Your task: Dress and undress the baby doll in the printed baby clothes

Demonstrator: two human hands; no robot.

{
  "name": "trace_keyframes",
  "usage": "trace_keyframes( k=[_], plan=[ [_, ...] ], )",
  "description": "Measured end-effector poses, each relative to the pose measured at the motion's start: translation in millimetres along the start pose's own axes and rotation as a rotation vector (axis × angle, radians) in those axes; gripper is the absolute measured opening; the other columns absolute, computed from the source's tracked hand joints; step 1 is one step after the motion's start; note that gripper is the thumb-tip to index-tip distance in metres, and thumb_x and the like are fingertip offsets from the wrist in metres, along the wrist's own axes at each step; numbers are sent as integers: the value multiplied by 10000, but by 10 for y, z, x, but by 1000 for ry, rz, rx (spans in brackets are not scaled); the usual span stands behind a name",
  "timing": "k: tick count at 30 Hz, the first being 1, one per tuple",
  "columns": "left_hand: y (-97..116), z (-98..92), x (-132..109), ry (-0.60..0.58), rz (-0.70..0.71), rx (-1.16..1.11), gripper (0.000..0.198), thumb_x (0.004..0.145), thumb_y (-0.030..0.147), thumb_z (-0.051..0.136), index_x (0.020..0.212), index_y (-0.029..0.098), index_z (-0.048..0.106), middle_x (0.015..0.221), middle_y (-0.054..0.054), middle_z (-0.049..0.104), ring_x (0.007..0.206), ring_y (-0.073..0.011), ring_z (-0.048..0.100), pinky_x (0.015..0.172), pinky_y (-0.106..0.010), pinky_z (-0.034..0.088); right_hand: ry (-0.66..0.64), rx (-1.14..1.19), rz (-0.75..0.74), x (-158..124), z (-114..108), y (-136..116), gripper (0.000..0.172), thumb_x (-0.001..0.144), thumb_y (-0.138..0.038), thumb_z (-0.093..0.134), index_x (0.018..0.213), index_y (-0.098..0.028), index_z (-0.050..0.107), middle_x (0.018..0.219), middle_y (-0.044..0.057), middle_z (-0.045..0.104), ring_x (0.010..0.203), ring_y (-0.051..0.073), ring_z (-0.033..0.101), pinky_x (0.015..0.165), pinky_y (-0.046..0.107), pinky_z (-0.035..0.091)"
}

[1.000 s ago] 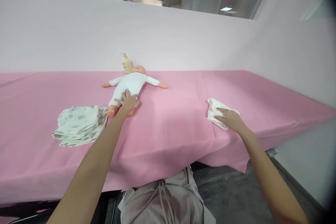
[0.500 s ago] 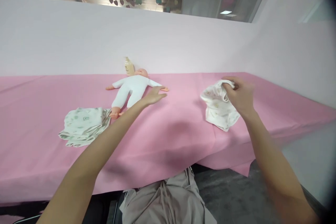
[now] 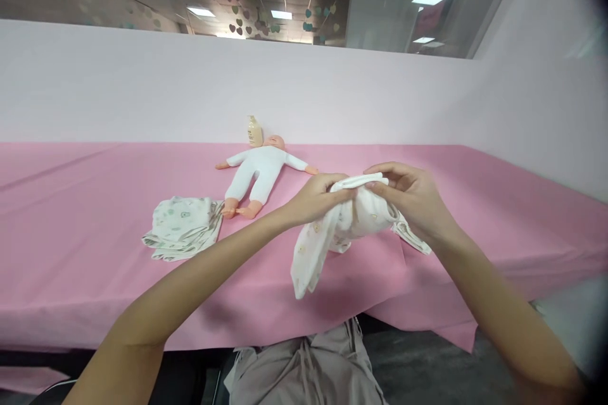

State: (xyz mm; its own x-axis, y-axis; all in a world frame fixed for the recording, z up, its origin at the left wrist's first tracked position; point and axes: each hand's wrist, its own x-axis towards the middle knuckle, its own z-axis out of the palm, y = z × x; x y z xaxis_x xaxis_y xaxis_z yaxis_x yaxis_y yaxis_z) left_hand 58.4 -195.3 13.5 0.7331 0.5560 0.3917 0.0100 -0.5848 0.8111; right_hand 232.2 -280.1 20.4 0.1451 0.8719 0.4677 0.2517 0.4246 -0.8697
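Note:
Both my hands hold a small white printed garment (image 3: pixel 332 234) up above the pink-covered table (image 3: pixel 95 278). My left hand (image 3: pixel 313 197) pinches its top edge on the left, and my right hand (image 3: pixel 411 199) grips the same edge on the right. The cloth hangs down between them, with one part dangling lower left. Beyond my hands a baby doll (image 3: pixel 259 174) in a white suit lies on its back on the table, arms spread. A folded stack of printed cloths (image 3: pixel 183 228) rests to the doll's left.
A small beige pump bottle (image 3: pixel 254 131) stands behind the doll's head against the pale wall. The table's front edge runs across below my arms, with my lap in grey-beige clothing under it. Dark floor shows at the lower right.
My right hand lifted the garment off the table and brought it leftward. My left hand left the doll and came over to take the garment's edge. The view shifted right and up.

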Motion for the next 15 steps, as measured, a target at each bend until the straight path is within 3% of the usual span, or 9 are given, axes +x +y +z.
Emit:
trace_keyframes(
  k=[3,5,7,9,11,15],
  plan=[
    [29,-101,-22,27,0,38,261,805,386,619,842,131,658,696,20,513,632,-92,443,561,-225,320,-6,3,15,34,-13,20,343,720,-309,744,1026,-185,652,872,38,683,730,149,635,583,247,499],
    [79,-147,-50,15,-48,4,300,772,402,657,912,137,673,733,10,545,644,-96,462,553,-221,320,77,-110,-103,63,-1,48,319,727,-289,738,1014,-198,632,865,26,677,755,152,638,619,258,512],
    [123,-170,-86,-28,-120,-59,320,766,442,665,857,135,668,683,16,521,600,-90,446,526,-220,305,124,-310,-283,92,21,76,180,771,-263,698,930,-204,639,862,21,677,764,150,636,658,270,521],
    [142,-174,-123,-69,-198,-135,364,791,491,633,735,131,626,604,26,468,547,-81,414,507,-223,294,50,-529,-440,119,52,95,58,832,-225,624,878,-206,654,861,19,690,742,146,634,666,278,516],
    [130,-170,-154,-54,-259,-231,407,810,512,611,664,132,585,578,28,460,540,-81,422,525,-227,327,-58,-706,-576,146,86,98,108,873,-182,557,864,-201,663,833,19,698,720,149,632,643,278,497],
    [16,-208,-197,49,-320,-377,359,781,465,673,681,123,633,617,15,535,603,-85,489,640,-247,422,-104,-967,-851,201,101,38,211,913,-123,454,857,-168,652,865,69,693,814,193,627,688,314,476]
  ],
)
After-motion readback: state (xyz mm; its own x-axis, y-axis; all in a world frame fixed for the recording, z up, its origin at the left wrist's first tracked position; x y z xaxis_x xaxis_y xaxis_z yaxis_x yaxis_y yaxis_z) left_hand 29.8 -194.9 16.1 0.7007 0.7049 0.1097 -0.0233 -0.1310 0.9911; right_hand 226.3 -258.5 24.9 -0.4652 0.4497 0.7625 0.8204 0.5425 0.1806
